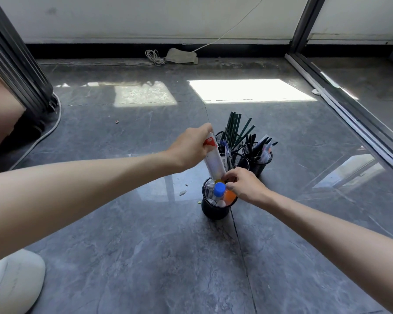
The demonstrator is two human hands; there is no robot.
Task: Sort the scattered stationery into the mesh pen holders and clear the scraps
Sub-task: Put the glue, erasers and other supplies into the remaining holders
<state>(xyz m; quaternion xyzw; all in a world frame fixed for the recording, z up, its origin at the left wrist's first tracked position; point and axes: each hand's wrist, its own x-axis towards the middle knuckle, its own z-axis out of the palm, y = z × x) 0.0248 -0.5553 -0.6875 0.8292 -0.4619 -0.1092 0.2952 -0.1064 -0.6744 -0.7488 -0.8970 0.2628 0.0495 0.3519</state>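
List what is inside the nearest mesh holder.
In the nearest mesh holder: a blue-capped bottle, something orange, and a white packet whose lower end enters it. The right hand covers part; the bottom is hidden.

Packet [214,159] tip, perhaps behind right hand [245,186]

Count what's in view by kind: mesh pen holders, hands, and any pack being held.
Mesh pen holders: 4
Hands: 2, left hand and right hand
Stationery pack, in the left grip: 1
Total: 7
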